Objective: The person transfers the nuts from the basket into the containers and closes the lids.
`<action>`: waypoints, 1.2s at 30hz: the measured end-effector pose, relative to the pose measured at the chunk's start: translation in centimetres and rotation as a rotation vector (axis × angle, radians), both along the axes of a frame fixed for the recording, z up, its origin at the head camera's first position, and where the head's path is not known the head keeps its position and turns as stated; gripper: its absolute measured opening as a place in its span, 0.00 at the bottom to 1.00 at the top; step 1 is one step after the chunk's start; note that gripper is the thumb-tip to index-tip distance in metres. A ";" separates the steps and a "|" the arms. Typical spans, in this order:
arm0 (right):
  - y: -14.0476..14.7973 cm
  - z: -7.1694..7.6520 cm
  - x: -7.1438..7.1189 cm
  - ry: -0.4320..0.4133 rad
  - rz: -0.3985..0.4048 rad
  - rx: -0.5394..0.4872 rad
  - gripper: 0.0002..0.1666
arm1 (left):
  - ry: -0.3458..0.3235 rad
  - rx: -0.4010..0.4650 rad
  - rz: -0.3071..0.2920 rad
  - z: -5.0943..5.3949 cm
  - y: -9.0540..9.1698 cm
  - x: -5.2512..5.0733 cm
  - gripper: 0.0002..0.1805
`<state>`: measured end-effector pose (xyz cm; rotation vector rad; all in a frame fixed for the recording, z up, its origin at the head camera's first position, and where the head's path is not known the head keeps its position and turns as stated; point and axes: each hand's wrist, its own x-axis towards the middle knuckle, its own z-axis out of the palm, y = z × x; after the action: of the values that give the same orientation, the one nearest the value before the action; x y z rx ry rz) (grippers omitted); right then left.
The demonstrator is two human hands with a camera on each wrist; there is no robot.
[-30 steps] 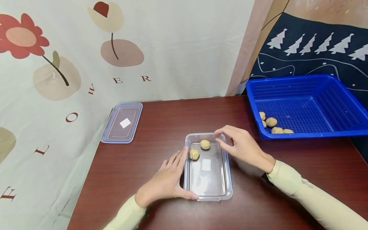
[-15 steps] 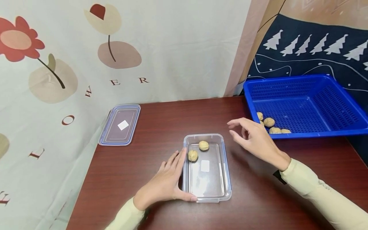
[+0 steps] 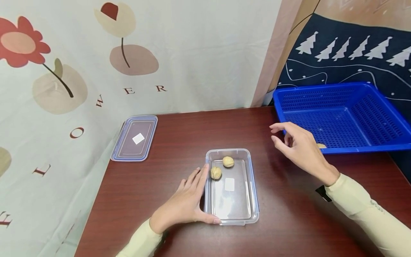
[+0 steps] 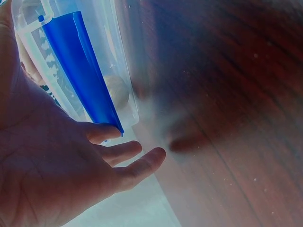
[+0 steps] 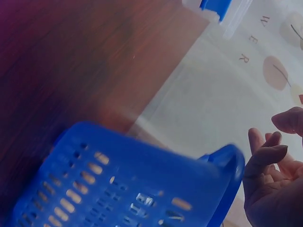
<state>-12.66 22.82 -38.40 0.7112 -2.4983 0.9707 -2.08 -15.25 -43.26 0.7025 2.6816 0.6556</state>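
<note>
A clear plastic box [image 3: 237,200] holds two walnuts, one [image 3: 228,161] near its far end and one [image 3: 216,173] by its left wall. My left hand [image 3: 186,203] rests against the box's left side, fingers extended and thumb at the near corner; the left wrist view shows this hand [image 4: 61,156] beside the box's blue-edged wall. Over the near left corner of the blue basket [image 3: 334,123] is my right hand [image 3: 302,150], bent fingers and thumb apart, holding nothing. It hides most walnuts there; part of one walnut [image 3: 321,146] shows. In the right wrist view the hand [image 5: 277,175] is beside the basket [image 5: 142,165].
A clear lid [image 3: 135,137] with a blue seam and a white label lies at the table's far left. Printed cloths [image 3: 205,53] hang behind the brown table [image 3: 192,135]. The basket stands at the table's far right.
My right hand has moved from the box's far right corner rightward to the blue basket, covering walnuts seen earlier. My left hand has stayed at the box, and both walnuts in it lie as before.
</note>
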 end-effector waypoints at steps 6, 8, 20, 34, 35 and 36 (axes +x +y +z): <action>1.3 0.1 -0.4 -0.016 -0.056 0.017 0.21 | 0.001 -0.001 0.003 0.0 0.0 0.0 0.88; 1.8 0.0 -0.5 -0.016 -0.072 0.018 0.20 | -0.003 0.001 0.004 0.0 0.0 -0.1 0.88; 3.6 -1.0 -1.0 -0.042 -0.109 0.000 0.16 | -0.010 0.003 0.009 -0.1 0.0 0.1 0.87; 5.2 -0.7 -2.1 -0.097 -0.162 0.059 0.11 | -0.017 -0.001 0.011 0.1 0.0 0.0 0.87; 5.3 -0.6 -2.1 -0.116 -0.160 0.076 0.11 | -0.016 -0.002 0.010 0.1 0.0 0.0 0.87; 5.5 -0.5 -2.2 -0.135 -0.160 0.094 0.12 | -0.015 -0.003 0.009 0.1 0.0 0.0 0.87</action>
<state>-14.86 28.32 -38.95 0.4783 -2.6851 0.8755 -2.05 -15.20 -43.15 0.6818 2.6735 0.6561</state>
